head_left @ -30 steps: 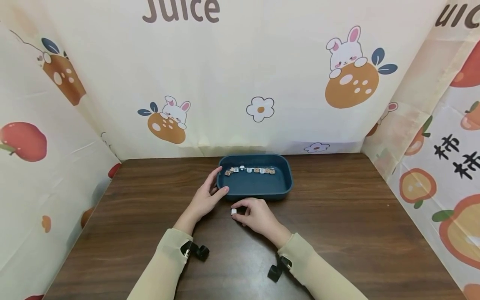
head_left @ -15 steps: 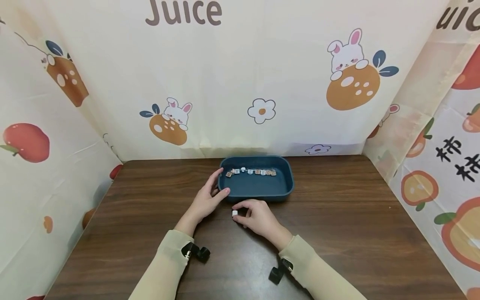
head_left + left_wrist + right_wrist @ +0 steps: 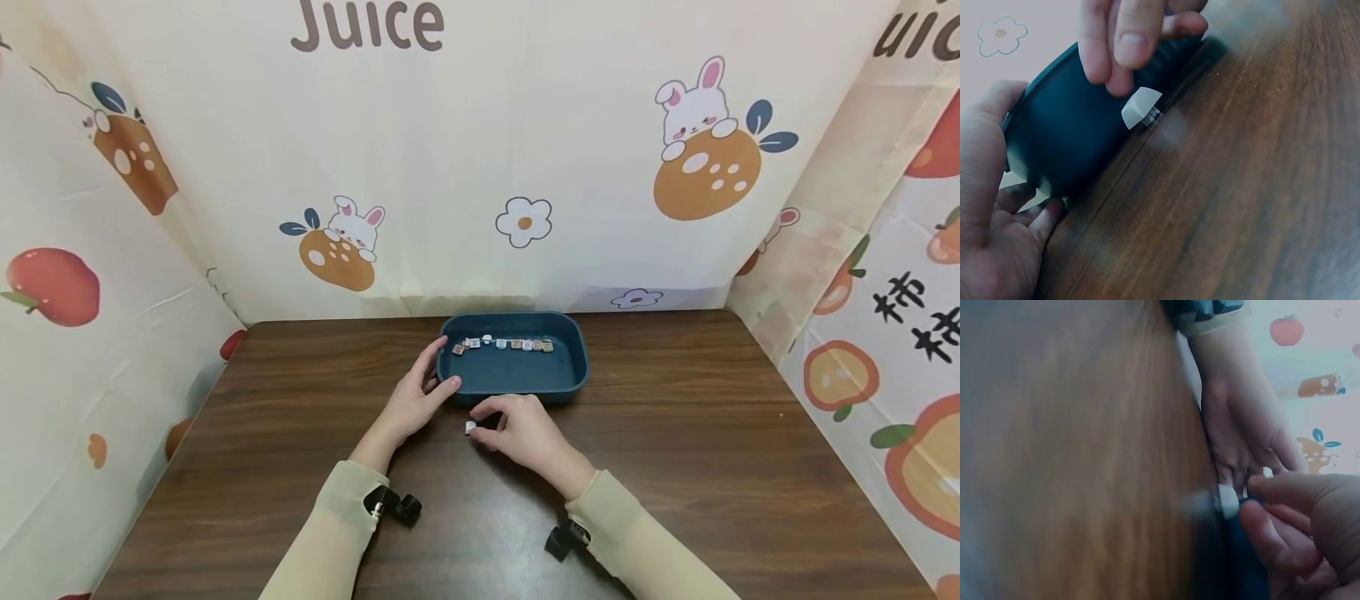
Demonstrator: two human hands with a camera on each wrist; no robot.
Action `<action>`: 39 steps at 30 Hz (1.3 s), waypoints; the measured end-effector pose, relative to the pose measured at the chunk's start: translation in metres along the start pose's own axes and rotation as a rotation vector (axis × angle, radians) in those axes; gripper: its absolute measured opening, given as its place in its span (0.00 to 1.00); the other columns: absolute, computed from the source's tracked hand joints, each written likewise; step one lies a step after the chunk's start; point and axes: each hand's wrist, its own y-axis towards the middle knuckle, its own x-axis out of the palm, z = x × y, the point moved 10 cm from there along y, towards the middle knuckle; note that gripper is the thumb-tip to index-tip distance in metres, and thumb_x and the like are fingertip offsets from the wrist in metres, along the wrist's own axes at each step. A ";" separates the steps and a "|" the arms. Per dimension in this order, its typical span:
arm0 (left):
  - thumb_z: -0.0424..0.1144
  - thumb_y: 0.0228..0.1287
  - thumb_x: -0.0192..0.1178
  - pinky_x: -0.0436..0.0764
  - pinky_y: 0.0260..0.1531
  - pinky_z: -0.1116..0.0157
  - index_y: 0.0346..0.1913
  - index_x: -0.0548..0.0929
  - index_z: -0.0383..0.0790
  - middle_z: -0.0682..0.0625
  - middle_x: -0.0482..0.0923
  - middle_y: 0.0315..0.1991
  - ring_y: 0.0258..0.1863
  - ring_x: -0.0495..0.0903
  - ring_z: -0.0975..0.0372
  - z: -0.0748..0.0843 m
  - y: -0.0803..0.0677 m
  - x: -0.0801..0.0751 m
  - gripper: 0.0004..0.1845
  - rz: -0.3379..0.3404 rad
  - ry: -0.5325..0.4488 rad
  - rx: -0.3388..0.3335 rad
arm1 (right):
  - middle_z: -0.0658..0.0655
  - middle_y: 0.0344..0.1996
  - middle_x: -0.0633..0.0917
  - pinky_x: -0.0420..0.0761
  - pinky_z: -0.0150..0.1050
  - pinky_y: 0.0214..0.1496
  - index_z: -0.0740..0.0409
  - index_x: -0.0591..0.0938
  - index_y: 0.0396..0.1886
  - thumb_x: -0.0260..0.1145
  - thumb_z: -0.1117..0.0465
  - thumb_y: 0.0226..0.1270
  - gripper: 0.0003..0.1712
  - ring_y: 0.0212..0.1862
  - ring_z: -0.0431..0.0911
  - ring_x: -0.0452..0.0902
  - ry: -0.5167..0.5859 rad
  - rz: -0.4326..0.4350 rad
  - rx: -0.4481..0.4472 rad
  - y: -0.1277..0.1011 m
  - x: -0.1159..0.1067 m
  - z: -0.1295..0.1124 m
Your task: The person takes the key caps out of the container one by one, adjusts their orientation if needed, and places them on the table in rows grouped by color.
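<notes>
A dark blue tray [image 3: 570,367] stands at the far middle of the brown table [image 3: 712,442], with a row of several small square tiles [image 3: 501,342] along its back. My left hand [image 3: 417,392] holds the tray's near-left corner, thumb on the rim [image 3: 997,119]. My right hand [image 3: 517,427] pinches a small white tile [image 3: 470,427] just in front of the tray, close to the tabletop. In the left wrist view the white tile [image 3: 1141,107] hangs under the right fingertips [image 3: 1125,44]. The right wrist view shows the tile [image 3: 1229,500] at my fingertips [image 3: 1272,487].
Printed cloth walls [image 3: 480,150] close in the table at the back and on both sides. Bare wood lies to the left and right of the tray and in front of my arms.
My right hand has shifted slightly forward toward the tray with the white tile still pinched. The left hand stays on the tray's corner.
</notes>
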 end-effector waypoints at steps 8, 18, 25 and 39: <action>0.55 0.80 0.66 0.69 0.78 0.45 0.88 0.57 0.58 0.43 0.60 0.86 0.82 0.66 0.49 -0.002 0.000 -0.001 0.43 0.005 0.013 -0.004 | 0.47 0.39 0.93 0.84 0.37 0.25 0.53 0.94 0.44 0.80 0.57 0.72 0.07 0.24 0.40 0.85 0.023 0.062 -0.023 0.001 -0.036 -0.013; 0.52 0.81 0.66 0.69 0.78 0.46 0.88 0.58 0.59 0.42 0.60 0.86 0.83 0.65 0.49 0.000 0.001 0.001 0.41 0.008 0.028 -0.006 | 0.50 0.42 0.93 0.86 0.41 0.31 0.53 0.92 0.48 0.79 0.54 0.73 0.11 0.29 0.45 0.87 -0.037 0.154 0.067 0.036 -0.087 0.011; 0.53 0.81 0.66 0.69 0.78 0.46 0.88 0.58 0.61 0.43 0.60 0.86 0.83 0.65 0.49 0.000 0.000 -0.001 0.41 0.008 0.041 -0.010 | 0.55 0.51 0.92 0.90 0.46 0.48 0.57 0.90 0.57 0.77 0.55 0.75 0.17 0.36 0.44 0.91 -0.110 0.053 0.203 0.082 -0.090 0.045; 0.52 0.81 0.66 0.69 0.78 0.43 0.88 0.57 0.64 0.43 0.59 0.86 0.82 0.66 0.46 -0.002 0.002 0.000 0.41 -0.004 0.006 -0.030 | 0.58 0.59 0.89 0.91 0.43 0.44 0.56 0.88 0.63 0.76 0.62 0.75 0.19 0.32 0.42 0.89 -0.097 -0.006 0.254 0.110 -0.066 0.079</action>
